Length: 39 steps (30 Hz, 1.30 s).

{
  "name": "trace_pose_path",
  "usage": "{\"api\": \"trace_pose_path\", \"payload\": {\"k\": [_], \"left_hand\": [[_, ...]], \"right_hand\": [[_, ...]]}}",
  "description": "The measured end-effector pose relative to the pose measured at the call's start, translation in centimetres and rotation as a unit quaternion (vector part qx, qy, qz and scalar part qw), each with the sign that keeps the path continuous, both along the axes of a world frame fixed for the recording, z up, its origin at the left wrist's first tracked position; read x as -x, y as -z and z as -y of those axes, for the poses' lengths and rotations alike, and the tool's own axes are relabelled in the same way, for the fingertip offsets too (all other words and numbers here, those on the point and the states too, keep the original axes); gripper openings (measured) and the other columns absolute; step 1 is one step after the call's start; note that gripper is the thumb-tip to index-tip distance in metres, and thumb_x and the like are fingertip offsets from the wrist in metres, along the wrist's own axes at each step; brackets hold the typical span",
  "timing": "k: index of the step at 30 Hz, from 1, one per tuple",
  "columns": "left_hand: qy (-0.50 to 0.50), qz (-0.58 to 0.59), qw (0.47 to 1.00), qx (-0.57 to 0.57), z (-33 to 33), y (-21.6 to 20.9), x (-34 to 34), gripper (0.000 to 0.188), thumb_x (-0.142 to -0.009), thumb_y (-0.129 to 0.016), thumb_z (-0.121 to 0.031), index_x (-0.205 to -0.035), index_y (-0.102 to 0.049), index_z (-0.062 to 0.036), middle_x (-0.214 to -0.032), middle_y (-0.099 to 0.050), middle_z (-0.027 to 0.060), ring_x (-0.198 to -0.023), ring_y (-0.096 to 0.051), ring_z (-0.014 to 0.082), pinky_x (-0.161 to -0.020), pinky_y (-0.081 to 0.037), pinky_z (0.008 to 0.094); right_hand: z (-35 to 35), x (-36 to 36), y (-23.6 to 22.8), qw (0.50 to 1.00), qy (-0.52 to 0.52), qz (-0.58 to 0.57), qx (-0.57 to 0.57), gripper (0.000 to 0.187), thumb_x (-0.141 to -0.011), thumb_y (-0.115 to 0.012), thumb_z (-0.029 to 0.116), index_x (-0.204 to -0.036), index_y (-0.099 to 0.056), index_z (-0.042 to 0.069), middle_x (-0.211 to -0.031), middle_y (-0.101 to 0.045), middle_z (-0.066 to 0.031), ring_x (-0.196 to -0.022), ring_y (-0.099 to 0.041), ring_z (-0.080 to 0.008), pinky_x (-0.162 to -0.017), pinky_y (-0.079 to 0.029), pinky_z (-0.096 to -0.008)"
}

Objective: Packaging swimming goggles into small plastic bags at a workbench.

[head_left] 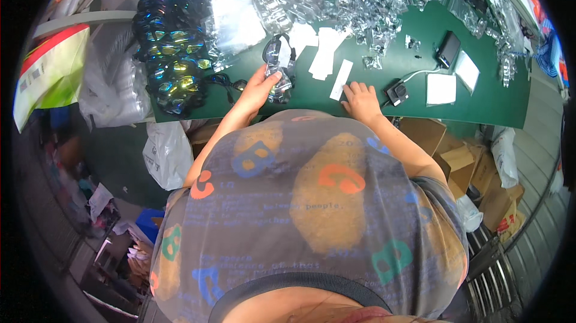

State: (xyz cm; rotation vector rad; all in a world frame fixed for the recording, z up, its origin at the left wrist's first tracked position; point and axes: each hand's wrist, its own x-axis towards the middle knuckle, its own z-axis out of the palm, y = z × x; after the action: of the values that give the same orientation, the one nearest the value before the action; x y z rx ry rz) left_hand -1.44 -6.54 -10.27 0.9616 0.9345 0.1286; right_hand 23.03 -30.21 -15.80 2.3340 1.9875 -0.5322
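Left hand (258, 89): thumb over the near part of black goggles (282, 89), fingers tucked beneath, grasping them just above the table (240, 108) or on it, can't tell which. Right hand (363, 102): fingers bent, tips at the edge of a white paper strip (341, 80); pinched or merely touching, can't tell.

Risks, my judgement: the strap loop, slack beyond the left fingertips, could snag or drag the fanned strips (324, 53) ahead of and between the hands if the goggles swing right. Flat strip may slide or crease under the right fingertips if pressed. Camera (396, 91) just right of those fingers could get knocked by a sideways sweep.

Goggles' long axis: runs away from the body, strap-loop end beyond the left thumb, other end toward the wearer
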Motion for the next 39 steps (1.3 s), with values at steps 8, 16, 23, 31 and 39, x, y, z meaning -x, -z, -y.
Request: {"api": "trace_pose_path", "payload": {"k": [8, 16, 23, 31, 39], "left_hand": [[0.057, -0.010, 0.998, 0.002, -0.9, 0.8, -0.3, 0.041, -0.102, -0.060, -0.022, -0.138, -0.053, -0.0020, -0.114, -0.066, 0.0028, -0.105, -0.060, 0.0118, -0.095, -0.047, 0.0293], [0.042, 0.025, 0.998, 0.027, -0.7, 0.4, -0.4, 0.038, -0.102, -0.061, -0.023, -0.134, -0.055, -0.0038, -0.113, -0.067, 0.0029, -0.103, -0.062, 0.0131, -0.092, -0.049, 0.0307], [0.026, 0.048, 0.987, 0.149, -0.6, -0.5, -0.6, 0.035, -0.102, -0.062, -0.029, -0.130, -0.058, -0.0099, -0.109, -0.068, 0.0020, -0.097, -0.066, 0.0129, -0.082, -0.054, 0.0318], [0.036, 0.089, 0.981, 0.167, -0.9, -0.5, -1.0, 0.035, -0.103, -0.059, -0.033, -0.127, -0.059, -0.0078, -0.108, -0.070, 0.0040, -0.092, -0.069, 0.0176, -0.077, -0.058, 0.0364], [0.006, 0.171, 0.968, 0.185, -0.9, -3.8, -0.8, 0.058, -0.108, -0.038, -0.054, -0.149, -0.043, -0.0136, -0.137, -0.056, 0.0064, -0.123, -0.058, 0.0171, -0.093, -0.055, 0.0381]], "right_hand": [[2.3, 2.7, 1.7, 0.999, -0.014, -0.045, 0.019, 0.055, -0.086, -0.074, 0.031, -0.135, -0.056, 0.016, -0.103, -0.058, -0.0076, -0.099, -0.060, -0.0273, -0.086, -0.041, -0.0429], [5.2, 2.2, 2.3, 0.994, -0.085, -0.066, -0.030, 0.031, -0.087, -0.068, 0.024, -0.118, -0.067, 0.022, -0.097, -0.056, -0.0041, -0.098, -0.057, -0.0235, -0.086, -0.040, -0.0405], [-0.4, 2.2, -2.2, 0.935, 0.183, -0.213, -0.217, 0.015, -0.086, -0.073, 0.014, -0.101, -0.070, 0.011, -0.102, -0.063, -0.0076, -0.101, -0.061, -0.0277, -0.088, -0.047, -0.0404], [-12.4, 4.4, -14.7, 0.880, 0.047, -0.203, -0.426, 0.026, -0.082, -0.076, 0.010, -0.107, -0.069, 0.009, -0.110, -0.070, -0.0078, -0.110, -0.065, -0.0266, -0.097, -0.046, -0.0399], [-13.1, 7.2, -13.7, 0.950, -0.106, -0.157, -0.250, 0.045, -0.090, -0.072, 0.032, -0.127, -0.065, 0.008, -0.131, -0.064, -0.0089, -0.135, -0.053, -0.0279, -0.114, -0.030, -0.0555]]}}
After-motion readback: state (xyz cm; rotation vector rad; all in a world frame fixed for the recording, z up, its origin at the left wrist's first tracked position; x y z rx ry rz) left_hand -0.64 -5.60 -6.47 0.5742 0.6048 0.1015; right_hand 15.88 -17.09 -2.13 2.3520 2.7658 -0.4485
